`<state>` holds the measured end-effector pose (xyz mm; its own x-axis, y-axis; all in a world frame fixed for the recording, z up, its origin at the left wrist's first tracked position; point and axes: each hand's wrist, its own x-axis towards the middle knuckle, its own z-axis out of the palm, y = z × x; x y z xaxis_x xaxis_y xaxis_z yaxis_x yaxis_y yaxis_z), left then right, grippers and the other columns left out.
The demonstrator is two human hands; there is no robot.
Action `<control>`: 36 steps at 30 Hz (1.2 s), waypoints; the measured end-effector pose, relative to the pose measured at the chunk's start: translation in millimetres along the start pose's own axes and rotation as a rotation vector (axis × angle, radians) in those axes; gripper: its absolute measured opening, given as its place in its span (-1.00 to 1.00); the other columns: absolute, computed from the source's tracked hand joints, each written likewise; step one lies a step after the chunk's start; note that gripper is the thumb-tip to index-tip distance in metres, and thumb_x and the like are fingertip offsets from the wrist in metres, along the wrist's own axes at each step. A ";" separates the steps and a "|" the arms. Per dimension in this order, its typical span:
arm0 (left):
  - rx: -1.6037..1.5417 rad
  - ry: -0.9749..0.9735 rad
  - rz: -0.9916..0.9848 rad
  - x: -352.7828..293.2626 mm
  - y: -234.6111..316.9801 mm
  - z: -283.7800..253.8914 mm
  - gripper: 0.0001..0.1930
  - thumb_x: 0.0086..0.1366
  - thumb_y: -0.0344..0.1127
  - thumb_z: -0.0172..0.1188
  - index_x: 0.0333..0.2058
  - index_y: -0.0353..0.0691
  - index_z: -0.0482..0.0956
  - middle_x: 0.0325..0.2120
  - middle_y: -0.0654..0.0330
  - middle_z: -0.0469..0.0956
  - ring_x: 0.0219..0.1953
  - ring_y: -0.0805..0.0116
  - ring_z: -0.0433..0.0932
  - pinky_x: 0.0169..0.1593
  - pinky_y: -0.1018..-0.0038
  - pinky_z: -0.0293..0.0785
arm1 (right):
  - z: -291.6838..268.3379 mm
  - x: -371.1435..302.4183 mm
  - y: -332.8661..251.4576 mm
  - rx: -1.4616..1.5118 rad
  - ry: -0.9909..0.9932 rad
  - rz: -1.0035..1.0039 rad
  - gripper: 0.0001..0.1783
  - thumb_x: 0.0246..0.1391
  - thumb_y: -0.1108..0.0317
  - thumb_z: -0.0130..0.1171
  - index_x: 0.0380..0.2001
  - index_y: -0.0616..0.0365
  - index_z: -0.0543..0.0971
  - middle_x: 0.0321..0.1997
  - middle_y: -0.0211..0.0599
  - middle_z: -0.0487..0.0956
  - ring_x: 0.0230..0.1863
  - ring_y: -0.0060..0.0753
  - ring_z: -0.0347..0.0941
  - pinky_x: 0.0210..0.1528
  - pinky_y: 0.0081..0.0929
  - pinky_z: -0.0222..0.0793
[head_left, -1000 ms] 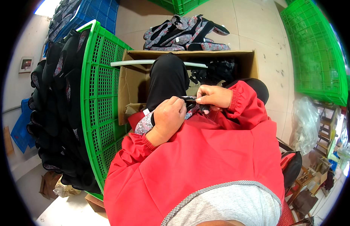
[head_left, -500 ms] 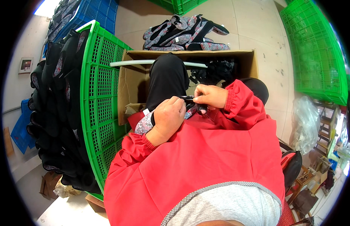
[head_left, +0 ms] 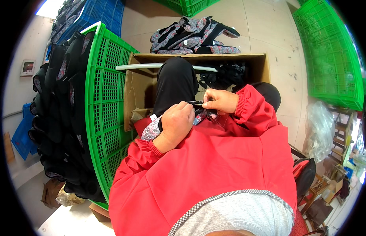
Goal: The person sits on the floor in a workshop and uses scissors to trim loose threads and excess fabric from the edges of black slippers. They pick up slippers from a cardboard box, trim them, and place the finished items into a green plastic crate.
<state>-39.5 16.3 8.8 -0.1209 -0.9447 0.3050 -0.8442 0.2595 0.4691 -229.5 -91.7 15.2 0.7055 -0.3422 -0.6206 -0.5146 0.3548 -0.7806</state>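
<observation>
Two hands work over the person's lap, both coming out of red sleeves. Between them lies one small piece of footwear, a floral-patterned shoe upper (head_left: 155,128) with a black strap (head_left: 196,104) running across its top.

The left hand (head_left: 176,120) is curled into a loose fist, its fingers (head_left: 185,108) folded together over the near end of the black strap and the patterned cloth beneath, so the piece is clamped under the knuckles. The right hand (head_left: 220,101) meets it from the other side; its fingers (head_left: 208,105) are pinched shut on the far end of the same strap, thumb against forefinger, just touching the left hand's knuckles.

Ahead of the knees stands one open cardboard box (head_left: 137,84), with one white tube (head_left: 141,67) laid across its opening and dark pieces inside. On the floor behind the box lies one heap of black and floral uppers (head_left: 192,37). Green plastic crates number three in view: one on edge at the person's left (head_left: 106,114) with black pieces stacked against it, one at the right (head_left: 328,51), one at the top edge (head_left: 188,6). One blue crate (head_left: 98,15) sits at the upper left.
</observation>
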 end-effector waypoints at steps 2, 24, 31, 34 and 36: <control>0.002 -0.002 0.003 0.1 0.6 -0.1 -0.89 0.05 -0.44 0.20 -0.59 -0.16 0.47 -0.58 0.21 0.44 -0.52 0.22 0.50 -0.41 0.35 0.44 | 0.3 1.2 4.5 0.021 0.002 -0.014 -0.80 0.26 0.26 0.10 -0.22 0.14 0.38 -0.54 -0.41 0.52 -0.61 -0.65 0.38 -0.62 -0.63 0.16; 0.192 -0.276 0.215 95.6 5.3 -26.7 -0.97 0.09 -0.40 0.22 -0.45 -0.16 0.61 -0.48 0.19 0.53 -0.36 0.15 0.56 -0.24 0.30 0.48 | 46.8 -24.4 76.6 0.826 0.156 -0.344 -0.88 0.23 0.39 0.09 -0.17 0.10 0.47 -0.56 -0.49 0.42 -0.69 -0.71 0.20 -0.62 -0.70 0.10; -0.227 -0.793 0.027 101.3 -3.5 -31.3 -0.64 0.07 -0.31 0.20 -0.12 -0.27 0.58 -0.29 0.03 0.58 -0.20 0.05 0.57 -0.10 0.28 0.49 | 62.6 -12.1 103.8 0.777 0.271 -0.469 -0.86 0.13 0.55 0.10 -0.22 0.19 0.52 -0.27 -0.33 0.56 -0.29 -0.56 0.49 -0.25 -0.61 0.40; 0.040 -0.852 0.219 78.1 -22.2 -23.5 -0.65 0.09 -0.25 0.16 -0.14 -0.24 0.58 -0.31 0.03 0.60 -0.19 0.01 0.58 -0.10 0.23 0.51 | 67.1 -9.1 90.1 0.834 0.299 -0.362 -0.80 0.11 0.46 0.22 -0.19 0.23 0.49 -0.26 -0.33 0.56 -0.26 -0.52 0.49 -0.13 -0.53 0.41; 0.083 -0.838 0.154 71.9 -26.1 -18.3 -0.77 0.09 -0.31 0.15 -0.27 -0.26 0.56 -0.34 -0.01 0.58 -0.22 -0.03 0.57 -0.13 0.18 0.49 | 67.2 1.4 87.7 0.681 0.378 -0.390 -0.67 0.09 0.36 0.30 -0.14 0.22 0.44 -0.24 -0.36 0.55 -0.27 -0.58 0.47 -0.16 -0.57 0.41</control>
<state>-16.6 -54.8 33.7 -0.5561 -0.7452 -0.3681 -0.8181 0.4126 0.4006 -240.9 -2.6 -49.1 0.4998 -0.7707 -0.3953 0.2185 0.5538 -0.8035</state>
